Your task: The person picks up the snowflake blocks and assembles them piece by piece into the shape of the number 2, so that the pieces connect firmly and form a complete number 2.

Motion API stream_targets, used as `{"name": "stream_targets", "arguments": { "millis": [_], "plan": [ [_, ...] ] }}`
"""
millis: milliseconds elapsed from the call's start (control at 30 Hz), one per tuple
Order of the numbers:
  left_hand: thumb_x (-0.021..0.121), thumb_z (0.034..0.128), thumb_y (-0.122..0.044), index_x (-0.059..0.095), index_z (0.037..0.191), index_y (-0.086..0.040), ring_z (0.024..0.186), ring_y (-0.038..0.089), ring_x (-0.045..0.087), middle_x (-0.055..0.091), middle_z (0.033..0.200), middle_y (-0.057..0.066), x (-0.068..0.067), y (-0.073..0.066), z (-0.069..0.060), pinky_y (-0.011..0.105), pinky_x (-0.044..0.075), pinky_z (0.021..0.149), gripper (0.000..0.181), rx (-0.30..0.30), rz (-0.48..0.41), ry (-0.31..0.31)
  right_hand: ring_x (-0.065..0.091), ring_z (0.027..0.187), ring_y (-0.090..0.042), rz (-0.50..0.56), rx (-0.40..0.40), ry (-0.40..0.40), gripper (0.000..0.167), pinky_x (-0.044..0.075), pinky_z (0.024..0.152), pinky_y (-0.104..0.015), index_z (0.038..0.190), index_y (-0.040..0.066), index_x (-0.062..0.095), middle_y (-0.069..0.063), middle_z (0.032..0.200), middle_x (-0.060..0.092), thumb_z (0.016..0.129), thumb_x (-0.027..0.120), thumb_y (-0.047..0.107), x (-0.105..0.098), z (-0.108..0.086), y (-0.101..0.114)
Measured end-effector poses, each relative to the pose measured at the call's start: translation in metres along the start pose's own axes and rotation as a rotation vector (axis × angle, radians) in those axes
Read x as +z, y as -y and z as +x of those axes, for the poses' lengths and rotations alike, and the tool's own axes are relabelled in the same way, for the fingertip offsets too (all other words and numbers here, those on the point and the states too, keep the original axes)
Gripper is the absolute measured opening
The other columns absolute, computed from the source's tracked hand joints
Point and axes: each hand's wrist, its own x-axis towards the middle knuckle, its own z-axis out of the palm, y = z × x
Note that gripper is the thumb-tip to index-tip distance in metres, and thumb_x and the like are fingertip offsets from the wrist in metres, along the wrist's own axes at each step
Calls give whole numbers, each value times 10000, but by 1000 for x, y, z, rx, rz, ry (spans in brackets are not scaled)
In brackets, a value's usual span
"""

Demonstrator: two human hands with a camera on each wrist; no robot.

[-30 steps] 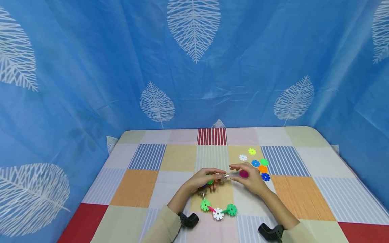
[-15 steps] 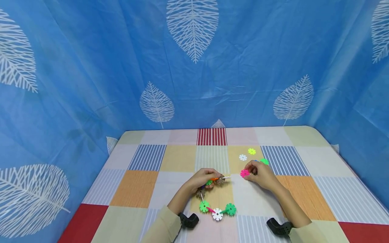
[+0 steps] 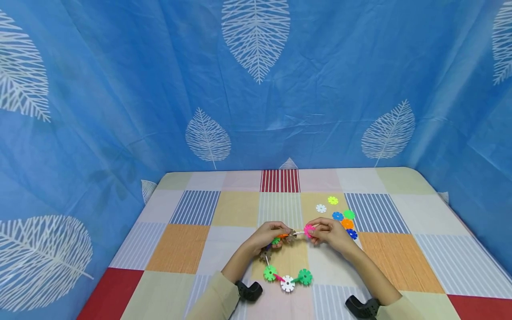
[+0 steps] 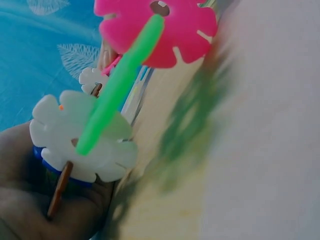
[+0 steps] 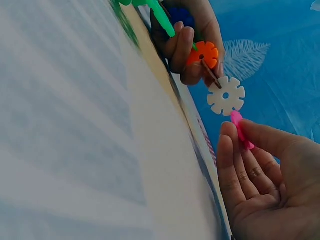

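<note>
My left hand (image 3: 264, 236) grips a chain of slotted flower-shaped plastic discs near an orange disc (image 5: 204, 55). Past that, a brown disc (image 5: 212, 76) joins a white disc (image 5: 226, 96) at the chain's end. Between thumb and fingers, my right hand (image 3: 331, 234) pinches a pink disc (image 5: 241, 131), its edge against the white disc's rim. How deep the slots engage cannot be told. The chain's other part hangs below the left hand, through a light green disc (image 3: 270, 273) and a white one (image 3: 287, 283) to a green disc (image 3: 305, 277). Fingers hide some discs.
Loose discs lie beyond the right hand: yellow (image 3: 333, 200), white (image 3: 321, 208), light blue (image 3: 338, 216), green (image 3: 349, 214), orange (image 3: 347, 224) and dark blue (image 3: 352, 234). A patchwork cloth (image 3: 232, 206) covers the table; a blue leaf-print curtain (image 3: 312, 102) stands behind.
My right hand left the chain's end, picked the pink disc up from the table and brought it left to the white disc. My left hand has stayed almost in place.
</note>
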Motion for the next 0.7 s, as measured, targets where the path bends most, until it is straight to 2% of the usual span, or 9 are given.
{"name": "stream_targets", "arguments": {
  "millis": [267, 700],
  "plan": [
    [560, 919, -140, 649, 967, 17, 456, 87, 417, 539, 716, 14, 0, 0, 1, 185, 357, 431, 187, -4, 17, -26, 631, 643, -256, -44, -6, -20, 331, 550, 623, -349, 1121, -91, 572, -232, 776, 631, 861, 643, 101, 1, -1, 1],
    [582, 904, -130, 651, 950, 40, 467, 85, 449, 545, 718, 5, 1, 1, 2, 180, 373, 439, 189, 15, -13, -29, 631, 648, -271, -13, 0, -72, 332, 548, 604, -347, 1104, -80, 584, -228, 819, 647, 865, 650, 140, 3, -2, 0]
  ]
}}
